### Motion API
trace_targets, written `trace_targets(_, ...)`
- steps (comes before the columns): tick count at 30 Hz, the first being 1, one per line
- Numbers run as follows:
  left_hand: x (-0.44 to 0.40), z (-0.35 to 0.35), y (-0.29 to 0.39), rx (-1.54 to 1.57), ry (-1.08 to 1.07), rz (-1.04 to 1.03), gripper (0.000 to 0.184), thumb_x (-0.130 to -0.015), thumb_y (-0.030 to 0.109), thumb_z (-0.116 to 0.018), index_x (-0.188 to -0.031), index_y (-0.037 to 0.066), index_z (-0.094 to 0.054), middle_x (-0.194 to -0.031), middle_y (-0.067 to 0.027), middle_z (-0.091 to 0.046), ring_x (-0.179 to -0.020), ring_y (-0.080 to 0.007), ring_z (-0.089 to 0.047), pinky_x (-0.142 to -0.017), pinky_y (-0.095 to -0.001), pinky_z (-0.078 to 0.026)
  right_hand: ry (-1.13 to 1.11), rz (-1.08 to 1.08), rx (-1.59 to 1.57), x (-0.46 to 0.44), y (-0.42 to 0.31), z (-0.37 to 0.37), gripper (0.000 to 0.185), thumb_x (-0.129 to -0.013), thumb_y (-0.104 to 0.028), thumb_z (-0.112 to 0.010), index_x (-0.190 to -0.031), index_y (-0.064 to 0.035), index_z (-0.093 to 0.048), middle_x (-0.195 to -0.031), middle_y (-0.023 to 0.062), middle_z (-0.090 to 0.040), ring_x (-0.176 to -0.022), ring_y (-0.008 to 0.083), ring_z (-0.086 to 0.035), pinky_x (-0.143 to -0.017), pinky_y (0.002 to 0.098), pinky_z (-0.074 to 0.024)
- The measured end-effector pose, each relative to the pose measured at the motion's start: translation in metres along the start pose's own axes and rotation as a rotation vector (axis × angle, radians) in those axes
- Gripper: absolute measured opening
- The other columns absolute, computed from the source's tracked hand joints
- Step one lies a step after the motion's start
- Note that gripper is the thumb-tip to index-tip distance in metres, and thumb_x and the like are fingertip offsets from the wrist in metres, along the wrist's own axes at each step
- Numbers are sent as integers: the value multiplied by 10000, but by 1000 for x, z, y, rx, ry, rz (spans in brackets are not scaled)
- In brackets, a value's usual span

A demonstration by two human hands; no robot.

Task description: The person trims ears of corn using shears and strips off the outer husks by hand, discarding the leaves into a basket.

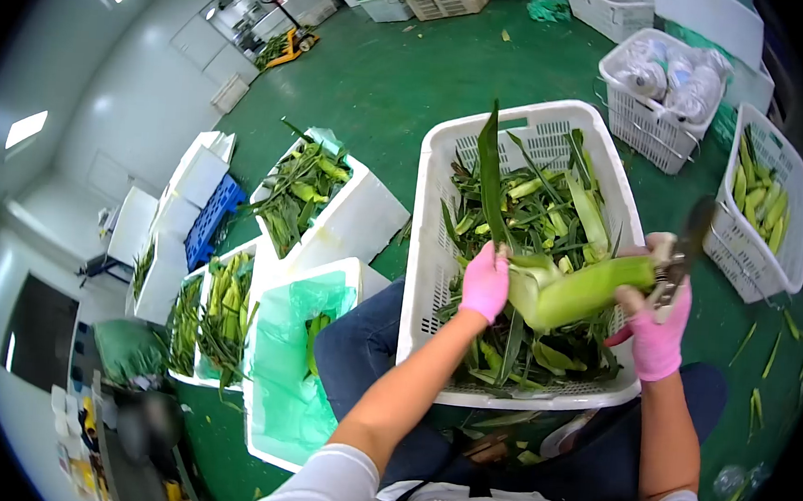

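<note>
My left hand [487,284], in a pink glove with bare fingertips, is closed on the leafy husk end of a green corn ear [594,290]. My right hand [654,324], in a matching glove, holds a metal cutting tool [673,274] with a dark, motion-blurred upper part. Its fingers also touch the right end of the ear. Both hands are above a white slotted basket [418,252] between my knees. Loose green husks and leaves [534,213] lie inside the basket. One long leaf stands up beside my left hand.
White foam boxes [367,215] of corn and leaves stand left, beside a box lined with green plastic [293,401]. Right are a basket of white twine rolls [657,119] and a basket of corn [773,267]. A yellow pallet jack [295,43] stands far back.
</note>
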State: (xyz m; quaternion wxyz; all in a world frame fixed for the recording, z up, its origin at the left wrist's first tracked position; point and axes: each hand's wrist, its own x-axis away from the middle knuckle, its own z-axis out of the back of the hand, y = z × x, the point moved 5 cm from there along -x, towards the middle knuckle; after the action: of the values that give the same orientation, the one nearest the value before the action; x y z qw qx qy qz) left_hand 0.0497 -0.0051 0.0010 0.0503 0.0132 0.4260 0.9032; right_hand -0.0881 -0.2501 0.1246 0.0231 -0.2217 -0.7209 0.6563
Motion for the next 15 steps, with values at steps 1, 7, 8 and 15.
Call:
trace_targets(1,-13,-13,-16,-45,-48,96,335,-1050,313,-478,-1120,-1,-572,-1046,-268,-670,-1013,-448,-632,-946,-514,-478,58,-16,-68,-7,-5,15,759,-786,-179,-795,-1420,-20,-410,-1207,135,-647,-1049,196,-646,-954,354,-526)
trace_targets(7,-25,53,-50,-562,-345,291,745,-945,575,-574,-1293,-80,-513,-1092,-303,-684,-1040,-446,-663,-911,-490,-515,187,38,-143,-16,-22,24,658,-848,-172,-729,-1416,-10,-439,-1216,143,-621,-1074,202,-609,-1003,357,-471)
trace_targets(8,-7,69,-14,-621,-294,267,780,-938,583,-588,-1330,-83,-480,-1052,-296,-694,-1003,-443,-676,-871,-491,-531,169,11,-86,-15,-18,21,650,-846,-170,-728,-1409,-10,-445,-1210,139,-623,-1074,200,-607,-999,355,-472)
trace_targets(15,162,59,64,512,-472,-15,1011,-779,188,-826,-1586,56,-232,-1428,-189,-532,-1306,-290,-534,-1091,-362,-429,-240,-181,-87,54,-3,-80,680,-802,-120,-710,-1419,-5,-448,-1198,112,-631,-1080,194,-603,-975,332,-472)
